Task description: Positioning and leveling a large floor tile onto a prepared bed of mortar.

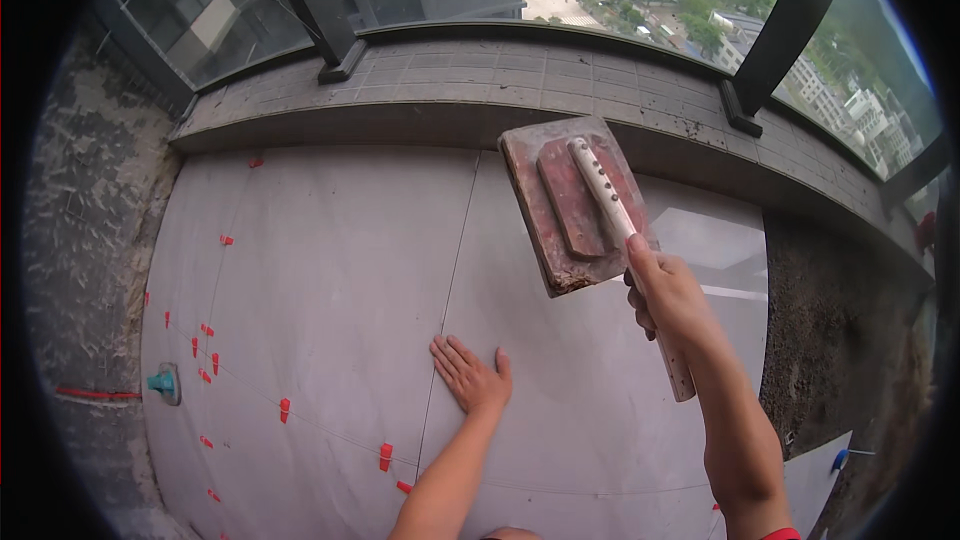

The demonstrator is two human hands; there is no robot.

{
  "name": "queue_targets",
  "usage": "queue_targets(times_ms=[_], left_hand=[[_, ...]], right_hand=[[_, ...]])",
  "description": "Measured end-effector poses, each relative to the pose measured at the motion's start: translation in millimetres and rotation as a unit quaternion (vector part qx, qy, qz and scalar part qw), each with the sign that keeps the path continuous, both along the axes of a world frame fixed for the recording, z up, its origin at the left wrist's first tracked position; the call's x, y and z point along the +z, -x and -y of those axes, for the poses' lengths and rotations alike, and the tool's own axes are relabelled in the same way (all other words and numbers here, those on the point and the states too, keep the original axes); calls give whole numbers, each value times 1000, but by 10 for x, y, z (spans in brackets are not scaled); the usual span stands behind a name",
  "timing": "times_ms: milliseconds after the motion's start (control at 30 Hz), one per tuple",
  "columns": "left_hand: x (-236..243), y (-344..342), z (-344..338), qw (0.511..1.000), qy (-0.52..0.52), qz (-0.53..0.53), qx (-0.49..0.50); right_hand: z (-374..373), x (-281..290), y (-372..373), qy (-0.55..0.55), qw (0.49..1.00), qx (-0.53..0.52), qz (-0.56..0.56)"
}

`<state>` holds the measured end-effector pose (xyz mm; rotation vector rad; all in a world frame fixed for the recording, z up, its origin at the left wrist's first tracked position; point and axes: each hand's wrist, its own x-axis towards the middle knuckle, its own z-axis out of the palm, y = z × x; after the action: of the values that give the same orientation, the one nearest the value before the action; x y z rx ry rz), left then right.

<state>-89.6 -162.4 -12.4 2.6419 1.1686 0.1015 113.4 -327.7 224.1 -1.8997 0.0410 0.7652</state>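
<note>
My right hand (pixel 660 300) grips the long white handle (pixel 600 175) of a grimy, red-brown flat-plated tool (pixel 525 210), held raised above the large grey tiles at the right of centre. My left hand (pixel 468 375) lies flat, fingers apart, on the tile surface (pixel 320 280), its fingertips at the thin seam between two tiles. Several red plastic wedges (pixel 285 410) sit along the tile joints to the left and near the lower middle.
A teal-handled suction cup (pixel 162 383) sits at the left tile edge beside rough concrete (pixel 90 240). Across the back runs a ledge (pixel 450 70) with dark posts and glass. Dark mortar bed (pixel 820 330) shows at right, with another tile (pixel 815 485) carrying a blue-handled object below.
</note>
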Motion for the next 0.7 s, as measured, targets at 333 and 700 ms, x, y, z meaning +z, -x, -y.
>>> queue_targets(times_ms=[333,700], left_hand=[[14,-40,-10,1000,-8,-4,-3],[-282,-59,64,992,-120,-25,-41]], right_hand=[[-601,-1219,304,296,930,12,217],[828,88,502,-28,939,-104,327]])
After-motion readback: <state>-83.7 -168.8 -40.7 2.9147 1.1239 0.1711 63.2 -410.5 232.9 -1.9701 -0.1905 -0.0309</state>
